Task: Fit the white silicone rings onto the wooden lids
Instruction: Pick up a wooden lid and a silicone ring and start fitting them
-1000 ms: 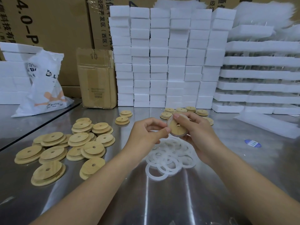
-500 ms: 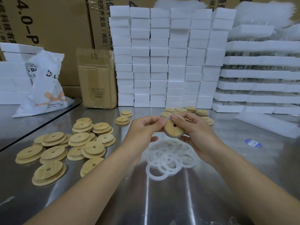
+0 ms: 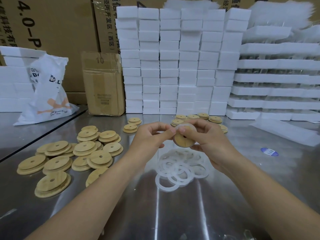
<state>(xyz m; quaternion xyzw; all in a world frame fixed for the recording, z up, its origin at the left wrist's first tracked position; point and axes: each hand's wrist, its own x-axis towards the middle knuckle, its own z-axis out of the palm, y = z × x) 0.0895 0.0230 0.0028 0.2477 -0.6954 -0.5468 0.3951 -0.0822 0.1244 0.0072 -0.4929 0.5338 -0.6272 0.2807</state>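
Observation:
Above the table's middle I hold a round wooden lid (image 3: 183, 140) with a centre hole. My right hand (image 3: 206, 137) grips it from the right, thumb on its top edge. My left hand (image 3: 152, 137) pinches a white silicone ring (image 3: 186, 125) at the lid's upper rim. Directly below lies a heap of several loose white rings (image 3: 180, 168). Many bare wooden lids (image 3: 76, 156) are spread over the left of the table. Smaller stacks of lids (image 3: 197, 118) sit behind my hands.
The steel table (image 3: 190, 210) carries a wall of white foam blocks (image 3: 180, 63) at the back, a cardboard box (image 3: 103, 84) and a white plastic bag (image 3: 48, 94) at back left. A blue sticker (image 3: 269, 151) lies at right. A foam sheet (image 3: 284, 131) rests at far right.
The lid has tilted and dropped a little toward me. My left fingertips have shifted to the lid's top rim, where the ring now shows stretched over the edge.

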